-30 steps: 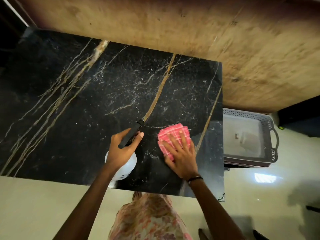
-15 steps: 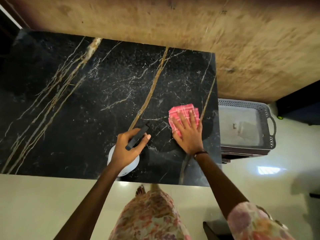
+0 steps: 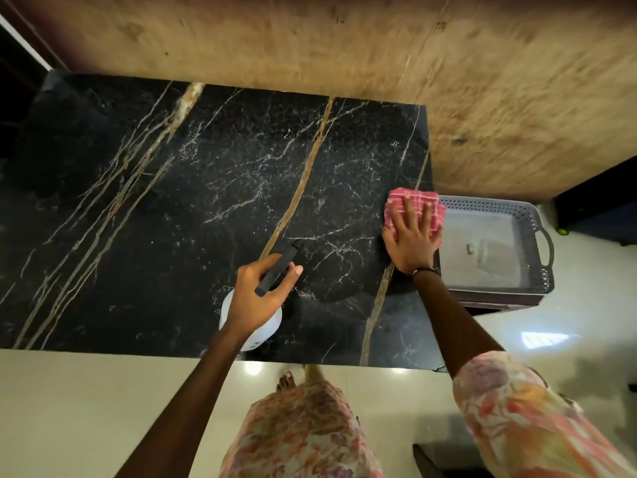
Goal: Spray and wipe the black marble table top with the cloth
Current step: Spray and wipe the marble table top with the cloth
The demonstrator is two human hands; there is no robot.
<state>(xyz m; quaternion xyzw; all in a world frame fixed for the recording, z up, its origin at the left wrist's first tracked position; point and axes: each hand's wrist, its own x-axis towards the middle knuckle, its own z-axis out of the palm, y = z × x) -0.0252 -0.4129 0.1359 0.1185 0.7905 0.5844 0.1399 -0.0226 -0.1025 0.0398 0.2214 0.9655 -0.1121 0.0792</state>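
Note:
The black marble table top with gold and white veins fills the middle of the view. My right hand presses flat, fingers straight, on a pink checked cloth at the table's right edge; part of the cloth hangs over the edge. My left hand grips a white spray bottle with a black nozzle, standing near the front edge of the table. The hand hides most of the bottle.
A grey perforated plastic tray with a handle sits lower, just right of the table. A brown wood-grain wall runs behind the table. Pale glossy floor lies in front, with my floral dress and a foot below.
My right hand has slid the cloth to the right and farther away, from the table's front middle to its right edge. The left hand stays on the bottle.

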